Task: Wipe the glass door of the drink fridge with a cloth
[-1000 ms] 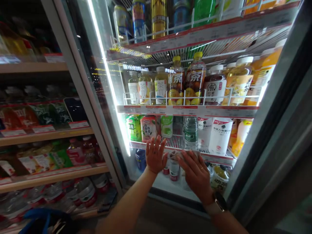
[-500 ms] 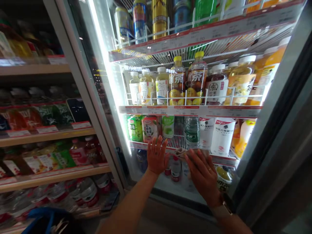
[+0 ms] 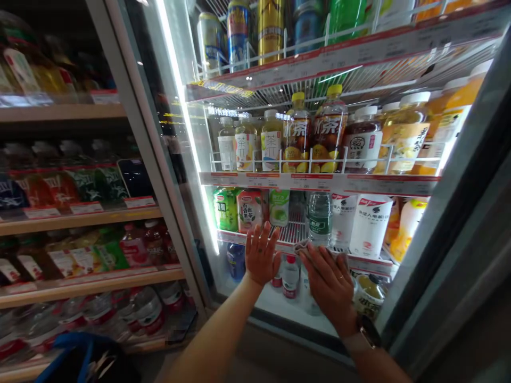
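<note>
My left hand (image 3: 261,255) lies flat with fingers spread on the glass door (image 3: 239,80) of a lit drinks fridge. Just to its right, my right hand (image 3: 329,282) presses a small grey cloth (image 3: 303,246) against the same glass; the cloth's edge shows past my fingertips. A watch is on that wrist. Behind the glass near both hands stand a green-labelled water bottle (image 3: 319,218) and green and red juice cartons (image 3: 249,210) on a wire shelf.
Higher fridge shelves hold tea bottles (image 3: 297,135) and cans (image 3: 271,29). The door's dark frame (image 3: 451,213) rises at the right. Open wooden shelves (image 3: 80,218) with snacks and bottles stand to the left. A blue-handled basket (image 3: 80,361) sits low left.
My right hand and the cloth have slid slightly right and up on the glass. My left hand stays flat in about the same spot.
</note>
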A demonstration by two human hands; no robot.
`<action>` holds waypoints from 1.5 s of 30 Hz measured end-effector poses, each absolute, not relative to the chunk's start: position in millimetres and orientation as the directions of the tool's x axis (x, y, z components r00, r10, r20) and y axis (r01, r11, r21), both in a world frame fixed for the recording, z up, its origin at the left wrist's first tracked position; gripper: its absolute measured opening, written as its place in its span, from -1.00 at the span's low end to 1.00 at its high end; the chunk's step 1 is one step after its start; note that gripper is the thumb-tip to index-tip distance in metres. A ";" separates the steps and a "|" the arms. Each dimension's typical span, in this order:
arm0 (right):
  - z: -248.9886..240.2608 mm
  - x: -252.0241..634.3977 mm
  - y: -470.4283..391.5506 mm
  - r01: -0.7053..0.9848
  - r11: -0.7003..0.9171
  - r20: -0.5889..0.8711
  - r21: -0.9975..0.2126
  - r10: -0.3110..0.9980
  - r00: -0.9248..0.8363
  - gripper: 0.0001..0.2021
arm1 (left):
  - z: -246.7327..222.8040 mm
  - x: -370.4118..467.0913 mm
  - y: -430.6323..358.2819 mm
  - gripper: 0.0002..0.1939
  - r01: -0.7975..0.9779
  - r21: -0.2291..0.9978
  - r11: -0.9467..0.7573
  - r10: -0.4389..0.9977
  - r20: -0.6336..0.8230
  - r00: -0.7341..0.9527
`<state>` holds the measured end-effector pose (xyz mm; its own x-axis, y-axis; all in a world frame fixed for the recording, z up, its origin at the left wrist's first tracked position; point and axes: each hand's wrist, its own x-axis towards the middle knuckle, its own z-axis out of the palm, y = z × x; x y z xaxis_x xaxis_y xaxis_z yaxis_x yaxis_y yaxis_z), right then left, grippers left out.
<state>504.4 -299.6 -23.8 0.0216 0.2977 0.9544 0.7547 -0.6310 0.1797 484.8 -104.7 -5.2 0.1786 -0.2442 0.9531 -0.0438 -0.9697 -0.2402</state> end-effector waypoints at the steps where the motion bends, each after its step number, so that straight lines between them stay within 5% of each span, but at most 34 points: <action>1: -24.5 504.3 -299.5 0.757 -0.630 0.955 0.176 0.295 0.024 -0.56 | -5.2 484.8 -104.8 -0.40 -0.050 -0.238 -0.970 -0.243 0.954 0.175; 33: -44.7 501.0 -299.4 0.840 -0.484 0.904 0.244 0.428 -0.016 -0.61 | -6.0 486.0 -102.7 -0.39 -0.065 -0.243 -0.968 -0.251 0.954 0.162; 45: 7.1 509.0 -318.4 0.718 -0.692 0.992 0.074 0.123 0.016 -0.43 | -3.4 485.3 -104.0 -0.41 -0.076 -0.253 -0.964 -0.261 0.956 0.134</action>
<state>509.0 -318.4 7.1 0.0165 0.1229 0.9923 0.7179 -0.6922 0.0738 485.3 -104.0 -3.4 0.1336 -0.2614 0.9559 -0.0760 -0.9644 -0.2531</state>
